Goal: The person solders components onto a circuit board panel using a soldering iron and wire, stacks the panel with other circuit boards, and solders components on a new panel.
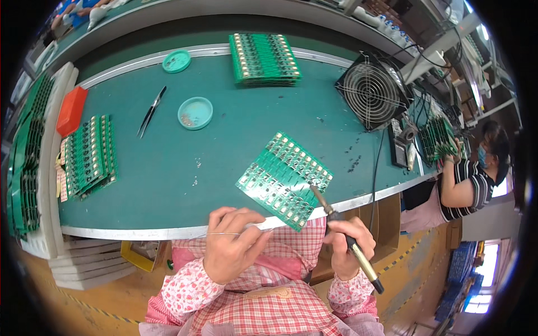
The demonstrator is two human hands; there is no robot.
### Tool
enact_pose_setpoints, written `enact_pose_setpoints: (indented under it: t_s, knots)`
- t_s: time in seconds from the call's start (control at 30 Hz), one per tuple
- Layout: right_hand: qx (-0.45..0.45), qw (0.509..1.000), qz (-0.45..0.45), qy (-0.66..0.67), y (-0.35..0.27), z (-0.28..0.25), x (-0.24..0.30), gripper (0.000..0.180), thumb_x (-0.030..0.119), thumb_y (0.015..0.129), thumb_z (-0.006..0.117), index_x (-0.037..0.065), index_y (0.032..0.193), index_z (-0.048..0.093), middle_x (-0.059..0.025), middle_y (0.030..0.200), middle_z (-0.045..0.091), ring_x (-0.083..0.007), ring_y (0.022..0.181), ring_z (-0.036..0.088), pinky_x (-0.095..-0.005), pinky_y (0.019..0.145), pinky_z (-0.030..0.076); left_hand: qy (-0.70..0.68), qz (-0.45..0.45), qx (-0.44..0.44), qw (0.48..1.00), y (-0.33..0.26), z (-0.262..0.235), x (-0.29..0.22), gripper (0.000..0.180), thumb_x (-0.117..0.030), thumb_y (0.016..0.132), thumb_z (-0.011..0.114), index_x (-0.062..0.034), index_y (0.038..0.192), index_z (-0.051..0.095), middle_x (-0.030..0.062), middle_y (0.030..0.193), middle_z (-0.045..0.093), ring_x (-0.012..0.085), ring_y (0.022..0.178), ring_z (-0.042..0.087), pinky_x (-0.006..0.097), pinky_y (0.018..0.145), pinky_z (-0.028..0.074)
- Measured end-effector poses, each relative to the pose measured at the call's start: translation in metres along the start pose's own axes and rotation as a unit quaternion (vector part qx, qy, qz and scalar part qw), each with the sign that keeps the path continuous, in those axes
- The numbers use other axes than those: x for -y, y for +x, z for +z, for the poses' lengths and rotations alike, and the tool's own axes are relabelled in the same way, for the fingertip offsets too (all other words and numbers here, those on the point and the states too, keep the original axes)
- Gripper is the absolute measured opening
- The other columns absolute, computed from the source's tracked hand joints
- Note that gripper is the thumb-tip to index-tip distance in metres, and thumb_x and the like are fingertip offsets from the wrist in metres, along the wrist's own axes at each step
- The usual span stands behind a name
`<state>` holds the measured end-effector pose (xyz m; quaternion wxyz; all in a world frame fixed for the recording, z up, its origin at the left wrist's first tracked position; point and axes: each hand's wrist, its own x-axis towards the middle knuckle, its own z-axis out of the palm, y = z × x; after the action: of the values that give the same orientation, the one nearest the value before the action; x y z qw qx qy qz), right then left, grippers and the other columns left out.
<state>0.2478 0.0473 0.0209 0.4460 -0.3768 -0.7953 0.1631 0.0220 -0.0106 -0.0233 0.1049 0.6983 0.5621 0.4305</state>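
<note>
A green circuit board panel (pixel 283 179) with rows of small parts lies tilted at the bench's front edge, one corner jutting past it. My right hand (pixel 348 241) is closed round a soldering iron (pixel 358 255), whose tip rests at or just above the panel's right side; contact cannot be made out. Left of the panel, my left hand (pixel 232 241) is closed with its fingers pinched on a thin solder wire (pixel 207 234). A small white piece by those fingertips is too small to name.
Stacked boards (pixel 264 59) stand at the back, more (pixel 92 154) at left by a red bin (pixel 72 111). Two turquoise dishes (pixel 195 113) and tweezers (pixel 150 113) lie mid-left. A fan (pixel 370 92) stands at right, near a cable (pixel 376 168). A co-worker (pixel 468 179) handles boards far right.
</note>
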Motion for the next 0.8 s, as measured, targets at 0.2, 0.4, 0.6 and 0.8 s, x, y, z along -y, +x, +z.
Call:
enact_pose_setpoints:
  t_s: [0.2,0.4,0.6,0.8]
  knots:
    - [0.035,0.997,-0.056,0.033,-0.014,0.011,0.007,0.019,0.002,0.077,0.069,0.002,0.094,0.061,-0.0067,0.066,0.065,-0.0171,0.048,0.058,-0.0289,0.045,0.046,-0.001,-0.019,-0.016,1.000,-0.002,0.001,0.000,0.015,-0.004,0.075,0.074,-0.0057,0.078,0.059,0.0053,0.105,0.068,0.0249,0.097,0.066,0.042,0.087,0.043]
    - [0.056,0.992,-0.102,0.046,-0.009,0.022,0.010,0.023,0.000,0.075,0.070,0.002,0.094,0.057,-0.0063,0.064,0.065,-0.0164,0.047,0.058,-0.0281,0.042,0.045,0.010,-0.033,-0.027,0.999,-0.001,0.003,-0.002,0.017,-0.003,0.076,0.072,-0.0061,0.075,0.056,0.0063,0.109,0.068,0.0261,0.101,0.065,0.043,0.087,0.044]
    - [0.053,0.991,-0.114,0.040,-0.004,0.032,0.011,0.021,0.001,0.076,0.070,0.002,0.093,0.057,-0.0057,0.063,0.065,-0.0158,0.047,0.058,-0.0270,0.041,0.044,0.020,-0.044,-0.027,0.998,0.000,0.005,-0.002,0.018,-0.004,0.076,0.073,-0.0064,0.074,0.055,0.0062,0.111,0.068,0.0260,0.101,0.065,0.042,0.087,0.043]
    - [0.058,0.992,-0.108,0.034,-0.005,0.033,0.010,0.020,0.003,0.077,0.071,0.002,0.091,0.057,-0.0051,0.063,0.065,-0.0158,0.047,0.058,-0.0270,0.042,0.045,0.025,-0.046,-0.032,0.998,0.001,0.008,-0.002,0.018,-0.005,0.075,0.073,-0.0061,0.074,0.055,0.0059,0.111,0.068,0.0261,0.100,0.064,0.042,0.087,0.043]
